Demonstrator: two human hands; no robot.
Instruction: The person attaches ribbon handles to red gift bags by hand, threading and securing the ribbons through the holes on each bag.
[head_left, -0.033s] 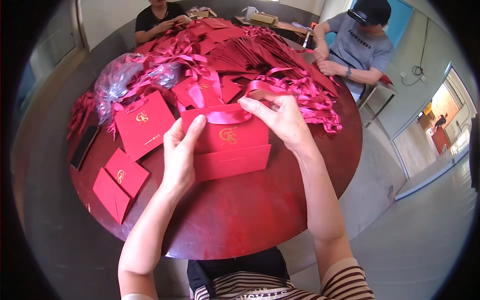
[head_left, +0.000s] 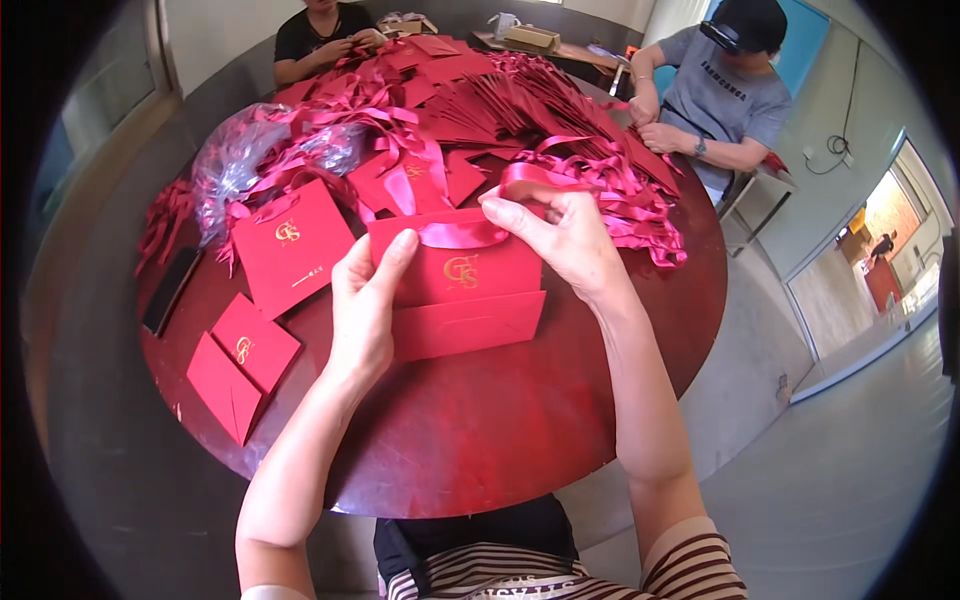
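Observation:
In front of me a red paper gift bag [head_left: 505, 270] with a gold emblem is held up flattened, its lower part folded up across the front. My left hand [head_left: 366, 312] grips its left side, thumb on the front and fingers behind. My right hand [head_left: 562, 238] pinches the top edge near the right corner, where a pink ribbon handle [head_left: 455, 235] ends. More ribbon loops over those fingers; their tips are partly hidden. Left of my left hand lie a larger-looking red bag [head_left: 290, 255] with a ribbon and a folded red bag [head_left: 225, 385].
Behind, the round table [head_left: 480, 440] carries a heap of red bags [head_left: 500, 110], a pile of pink ribbons [head_left: 640, 225] and a clear plastic bag [head_left: 235, 155]. A black phone [head_left: 172, 290] lies at the left edge. Two people [head_left: 725, 90] work across the table.

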